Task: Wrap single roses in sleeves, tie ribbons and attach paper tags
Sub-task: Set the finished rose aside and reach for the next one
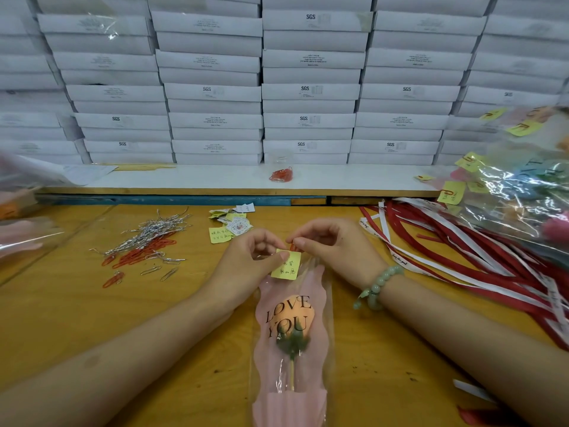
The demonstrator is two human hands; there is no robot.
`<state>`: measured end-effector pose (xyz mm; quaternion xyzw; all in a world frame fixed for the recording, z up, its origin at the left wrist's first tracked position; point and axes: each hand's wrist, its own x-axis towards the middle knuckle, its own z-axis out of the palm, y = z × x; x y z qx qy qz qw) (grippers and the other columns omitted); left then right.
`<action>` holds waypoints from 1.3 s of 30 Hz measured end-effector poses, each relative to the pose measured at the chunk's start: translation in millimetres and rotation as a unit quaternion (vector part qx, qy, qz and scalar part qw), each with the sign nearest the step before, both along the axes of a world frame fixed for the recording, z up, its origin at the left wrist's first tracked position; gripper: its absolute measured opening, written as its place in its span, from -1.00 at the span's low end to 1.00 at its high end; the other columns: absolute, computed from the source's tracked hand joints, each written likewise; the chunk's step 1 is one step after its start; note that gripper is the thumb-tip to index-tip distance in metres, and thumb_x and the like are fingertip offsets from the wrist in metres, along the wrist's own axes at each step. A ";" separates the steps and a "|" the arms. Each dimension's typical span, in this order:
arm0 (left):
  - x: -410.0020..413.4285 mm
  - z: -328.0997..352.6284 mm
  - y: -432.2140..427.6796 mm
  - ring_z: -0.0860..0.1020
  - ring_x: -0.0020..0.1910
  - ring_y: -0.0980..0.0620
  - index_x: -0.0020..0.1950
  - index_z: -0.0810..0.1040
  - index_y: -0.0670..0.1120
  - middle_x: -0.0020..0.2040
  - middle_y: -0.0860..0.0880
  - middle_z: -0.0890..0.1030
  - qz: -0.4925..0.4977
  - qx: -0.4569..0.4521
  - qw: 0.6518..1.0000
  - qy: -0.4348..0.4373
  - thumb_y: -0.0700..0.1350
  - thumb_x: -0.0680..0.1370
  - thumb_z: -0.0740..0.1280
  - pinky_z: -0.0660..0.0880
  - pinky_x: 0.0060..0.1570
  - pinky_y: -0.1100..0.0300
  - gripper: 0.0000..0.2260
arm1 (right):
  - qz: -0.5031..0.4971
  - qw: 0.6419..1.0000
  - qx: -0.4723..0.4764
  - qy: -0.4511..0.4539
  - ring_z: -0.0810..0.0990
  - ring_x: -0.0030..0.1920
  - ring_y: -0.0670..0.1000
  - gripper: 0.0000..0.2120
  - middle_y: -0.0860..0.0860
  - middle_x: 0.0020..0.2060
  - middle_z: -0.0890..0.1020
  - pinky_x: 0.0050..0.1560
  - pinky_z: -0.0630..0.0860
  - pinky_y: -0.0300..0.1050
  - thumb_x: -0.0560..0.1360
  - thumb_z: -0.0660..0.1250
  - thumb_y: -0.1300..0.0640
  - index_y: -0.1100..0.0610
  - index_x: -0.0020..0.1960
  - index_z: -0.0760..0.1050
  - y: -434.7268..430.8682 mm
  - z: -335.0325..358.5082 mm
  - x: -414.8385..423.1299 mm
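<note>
In the head view, a yellow paper tag (286,269) is pinched at its upper left edge by the curled fingers of the left hand (250,258). A red paper clip (294,247) at the tag's top is pinched by the curled fingers of the right hand (334,248). The sleeved rose (291,326) is laid on the bench (123,318) just below the fingers, its top under the tag. Loose clips (144,241) are scattered to their left, and ribbons (462,251) are heaped to their right.
</note>
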<state>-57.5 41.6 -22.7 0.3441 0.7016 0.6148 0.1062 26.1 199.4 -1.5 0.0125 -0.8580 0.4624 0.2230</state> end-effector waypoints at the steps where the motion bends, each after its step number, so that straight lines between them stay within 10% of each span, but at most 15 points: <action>1: -0.1 0.1 0.2 0.53 -0.30 0.17 -0.06 0.61 -0.16 -0.28 0.00 0.55 -0.001 0.000 1.000 -0.002 -0.25 0.50 0.43 0.48 -0.29 0.37 -0.95 | 0.002 1.000 0.001 0.001 0.65 -0.16 -0.14 -0.90 -0.06 -0.21 0.70 -0.11 0.57 -0.31 0.49 0.39 0.20 0.06 -0.06 0.66 -0.1 0.0 0.1; 39: 0.0 1.2 -0.5 0.58 -0.26 0.23 -0.09 0.63 -0.13 -0.31 0.16 0.63 -0.009 0.007 1.000 -0.007 -0.25 0.46 0.47 0.52 -0.25 0.38 -0.93 | -0.068 0.996 -0.040 0.044 0.69 -0.23 -0.11 -0.94 -0.04 -0.24 0.70 -0.13 0.61 -0.26 0.46 0.42 0.23 0.10 -0.10 0.63 -1.1 2.3 2.5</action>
